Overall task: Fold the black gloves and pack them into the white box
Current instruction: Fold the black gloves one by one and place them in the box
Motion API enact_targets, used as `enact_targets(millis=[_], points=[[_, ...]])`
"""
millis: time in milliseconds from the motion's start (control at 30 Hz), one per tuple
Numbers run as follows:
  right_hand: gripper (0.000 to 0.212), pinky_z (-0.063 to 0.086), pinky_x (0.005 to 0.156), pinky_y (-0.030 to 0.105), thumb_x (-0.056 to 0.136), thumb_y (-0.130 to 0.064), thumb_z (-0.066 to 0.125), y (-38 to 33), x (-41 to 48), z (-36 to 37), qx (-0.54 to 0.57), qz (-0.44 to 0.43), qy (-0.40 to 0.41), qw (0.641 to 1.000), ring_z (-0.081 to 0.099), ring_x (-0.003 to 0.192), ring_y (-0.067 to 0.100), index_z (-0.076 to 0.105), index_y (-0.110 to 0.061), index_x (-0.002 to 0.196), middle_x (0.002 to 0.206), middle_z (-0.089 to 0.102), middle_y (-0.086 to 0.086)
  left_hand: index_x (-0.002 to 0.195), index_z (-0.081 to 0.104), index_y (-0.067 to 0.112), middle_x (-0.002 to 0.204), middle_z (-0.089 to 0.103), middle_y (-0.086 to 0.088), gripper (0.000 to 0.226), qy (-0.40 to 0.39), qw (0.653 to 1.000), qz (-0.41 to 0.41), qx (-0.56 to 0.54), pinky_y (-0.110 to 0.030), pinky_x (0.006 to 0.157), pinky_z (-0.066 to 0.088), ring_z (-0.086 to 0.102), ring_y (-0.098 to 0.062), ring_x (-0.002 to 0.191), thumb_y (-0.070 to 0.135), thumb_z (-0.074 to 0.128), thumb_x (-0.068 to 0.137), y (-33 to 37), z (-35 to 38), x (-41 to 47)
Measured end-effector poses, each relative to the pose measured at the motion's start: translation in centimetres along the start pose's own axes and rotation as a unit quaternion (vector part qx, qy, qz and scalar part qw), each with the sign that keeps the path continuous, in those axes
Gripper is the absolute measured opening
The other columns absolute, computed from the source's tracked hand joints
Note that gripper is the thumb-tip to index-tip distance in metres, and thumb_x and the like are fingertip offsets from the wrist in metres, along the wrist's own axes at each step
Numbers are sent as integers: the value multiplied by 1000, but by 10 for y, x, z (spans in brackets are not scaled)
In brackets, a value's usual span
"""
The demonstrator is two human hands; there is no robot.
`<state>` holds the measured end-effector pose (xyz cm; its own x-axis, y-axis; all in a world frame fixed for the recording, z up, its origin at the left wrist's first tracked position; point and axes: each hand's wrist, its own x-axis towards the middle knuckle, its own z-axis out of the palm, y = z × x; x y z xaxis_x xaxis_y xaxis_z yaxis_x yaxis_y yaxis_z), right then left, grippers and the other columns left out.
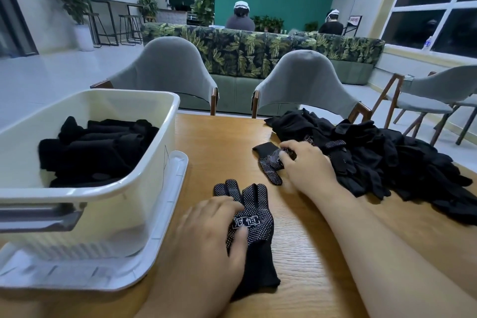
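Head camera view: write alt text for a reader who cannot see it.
A person's bare left grip presses a dotted black glove flat on a wooden table, while the right grip pinches a second dotted glove beside a pile of black gloves. At left, a white box holds folded black gloves.

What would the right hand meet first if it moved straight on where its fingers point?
Beyond the glove the right hand pinches, bare table, then probably the white box; depth unclear.

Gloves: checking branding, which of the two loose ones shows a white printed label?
The front glove under the left hand, nearest the camera; the far glove at the right hand shows only dots.
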<state>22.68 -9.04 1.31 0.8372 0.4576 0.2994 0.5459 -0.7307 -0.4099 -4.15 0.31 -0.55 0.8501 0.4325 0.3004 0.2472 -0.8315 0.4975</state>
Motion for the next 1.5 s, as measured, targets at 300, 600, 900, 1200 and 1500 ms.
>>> enact_targets(millis=[300,600,900,1200,1500], points=[[28,57,90,44,87,-65,62,-7,-4,-17,33,60,24,997,67,95,17,71,-39,89,91,71,-15,132,49,52,144,37,36,67,-81,994,15,66,-26,125,16,26,7,144,59,10,78,11,-6,-1],[46,43,107,47,99,-63,52,-22,-9,-8,-50,-7,-5,999,50,130,23,64,-39,136,137,61,-8,136,58,50,143,50,34,59,-106,992,0,65,-42,124,32,43,3,142,59,22,91,10,8,4],[52,54,93,35,83,-27,80,-13,-7,-13,103,14,-83,991,66,109,14,66,-40,131,116,72,-15,163,-1,54,169,-14,31,91,-151,983,-14,107,-41,127,-18,-22,0,157,80,-25,79,21,13,4],[15,63,95,47,99,-10,74,-42,-15,-31,481,-47,-8,875,78,95,24,81,-21,108,101,81,9,165,2,50,172,-15,20,86,-155,981,-7,116,-45,125,-14,-18,-6,160,74,-13,84,22,16,2],[13,56,99,39,108,-8,60,-54,-16,-30,629,-70,-25,774,73,108,23,68,-9,118,114,78,12,166,-8,43,173,-21,16,75,-137,983,-7,124,-50,126,-18,-28,-9,157,69,2,97,27,19,1]])
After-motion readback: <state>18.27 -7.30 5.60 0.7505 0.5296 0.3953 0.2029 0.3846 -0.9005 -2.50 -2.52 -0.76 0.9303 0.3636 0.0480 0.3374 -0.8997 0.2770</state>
